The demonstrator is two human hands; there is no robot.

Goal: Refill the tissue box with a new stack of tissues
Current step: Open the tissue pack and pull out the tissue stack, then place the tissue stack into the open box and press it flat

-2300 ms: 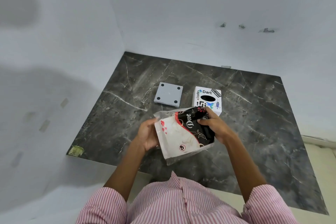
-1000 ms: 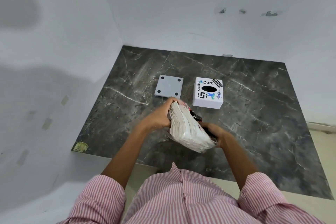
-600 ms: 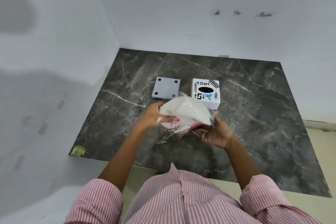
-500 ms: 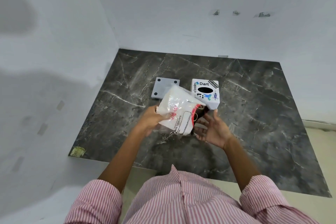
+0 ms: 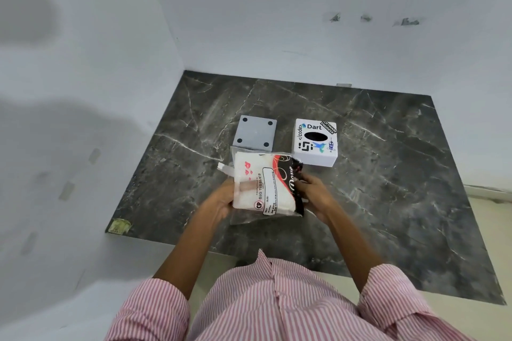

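Turned over since a moment ago, the tissue pack now faces up with its printed label readable, held flat above the dark marble worktop. Left hand grips its left edge, and right hand clasps the black-and-red right edge. Just beyond it stand the white tissue box, oval slot upward, and the grey base plate beside it to the left.
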